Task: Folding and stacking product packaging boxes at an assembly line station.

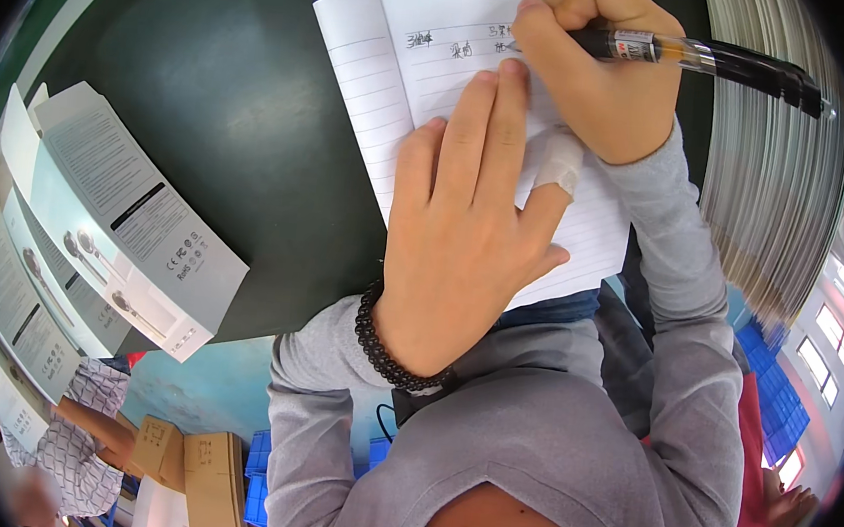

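A lined notebook (361, 73) lies open on the dark green table, with a few handwritten characters near the top of its right page. My left hand (464, 237) rests palm down on that page, fingers stretched out. White tape wraps its index finger, and a black beaded bracelet (373, 335) circles the wrist. Between the fingers of my right hand (608, 84) is a black pen with a clear barrel (750, 69). Its tip touches the paper at the last written character, just above my left fingertips.
White boxes (136, 203) printed with earphones stand in a row on the left of the table (255, 108). A tall stack of thin sheets (774, 144) rises at the right. Beyond the table are cardboard boxes (212, 481), blue crates (777, 395) and other people.
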Available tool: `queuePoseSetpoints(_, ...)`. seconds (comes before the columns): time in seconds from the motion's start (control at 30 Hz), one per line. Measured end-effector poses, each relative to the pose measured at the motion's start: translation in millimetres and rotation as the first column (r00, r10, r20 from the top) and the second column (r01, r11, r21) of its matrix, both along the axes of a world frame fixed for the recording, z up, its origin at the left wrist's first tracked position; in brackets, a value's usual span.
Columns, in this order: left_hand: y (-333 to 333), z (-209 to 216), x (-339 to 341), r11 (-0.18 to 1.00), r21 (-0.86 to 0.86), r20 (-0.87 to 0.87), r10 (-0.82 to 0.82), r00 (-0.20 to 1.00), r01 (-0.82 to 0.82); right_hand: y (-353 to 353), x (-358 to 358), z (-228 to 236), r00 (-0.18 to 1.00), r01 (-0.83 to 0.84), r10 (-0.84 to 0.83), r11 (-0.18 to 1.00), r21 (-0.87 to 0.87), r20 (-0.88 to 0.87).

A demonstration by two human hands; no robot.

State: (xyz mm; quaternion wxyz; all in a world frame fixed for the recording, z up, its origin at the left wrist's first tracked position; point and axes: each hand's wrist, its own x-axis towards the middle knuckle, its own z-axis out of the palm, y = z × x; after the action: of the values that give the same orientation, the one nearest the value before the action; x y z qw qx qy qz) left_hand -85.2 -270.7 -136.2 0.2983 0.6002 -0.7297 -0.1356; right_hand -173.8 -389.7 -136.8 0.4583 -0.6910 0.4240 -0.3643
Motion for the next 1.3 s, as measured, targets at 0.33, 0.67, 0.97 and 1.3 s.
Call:
queuePoseSetpoints(0.33, 2, 1, 1, 1.000, 0.014, 0.013, 0.001, 1.000, -0.001, -1, 4, -5, 0.886, -0.006, 0.091, 0.983, -0.186, 0.454)
queuePoseSetpoints(0.67, 3, 2, 3, 0.999, 0.037, -0.023, -0.009, 1.000, 0.010, -2, -4, -6, 0.910, -0.076, 0.185, 0.954, -0.290, 0.372)
queuePoseSetpoints(0.97, 2, 3, 0, 1.000, 0.020, -0.014, -0.007, 1.000, 0.008, -18, 2, -33, 0.722, -0.064, 0.377, 0.871, -0.487, 0.580)
queuePoseSetpoints(1.3, 2, 4, -1, 0.999, 0.029, 0.002, -0.013, 1.000, 0.013, -19, -1, -36, 0.702, -0.096, 0.421, 0.855, -0.510, 0.575)
